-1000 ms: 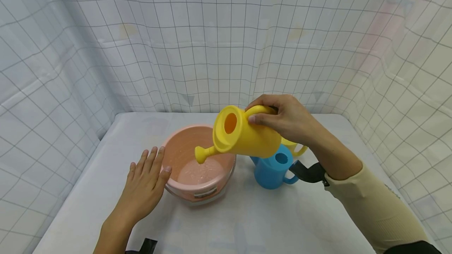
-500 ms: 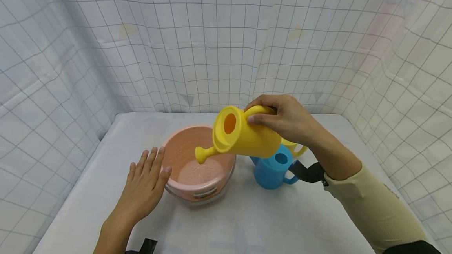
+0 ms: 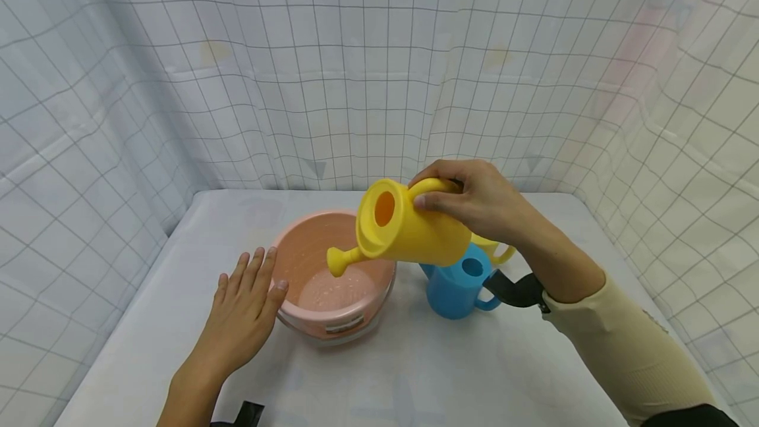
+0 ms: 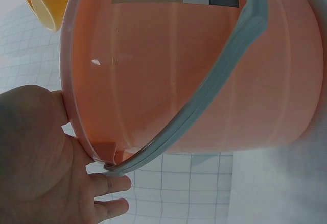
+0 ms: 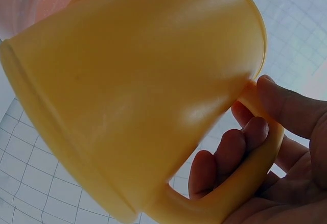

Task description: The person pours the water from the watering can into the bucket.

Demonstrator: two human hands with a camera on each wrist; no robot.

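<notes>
My right hand grips the handle of a yellow watering can, its fingers curled through the loop in the right wrist view. The can is held tilted, with its spout pointing down over a pink bucket. Droplets or ripples show at the bottom of the bucket. On the bucket's left, my left hand lies with straight fingers against the rim. In the left wrist view, the thumb side meets the rim, and a grey bail handle hangs across the bucket's side.
Right of the bucket stands a blue watering can. Behind it is another yellow vessel with a handle, partly hidden by the held can. A white cloth covers the table, and gridded curtains enclose the back and sides.
The held watering can has shifted very slightly left along with my right hand. My left hand and the bucket have stayed in place.
</notes>
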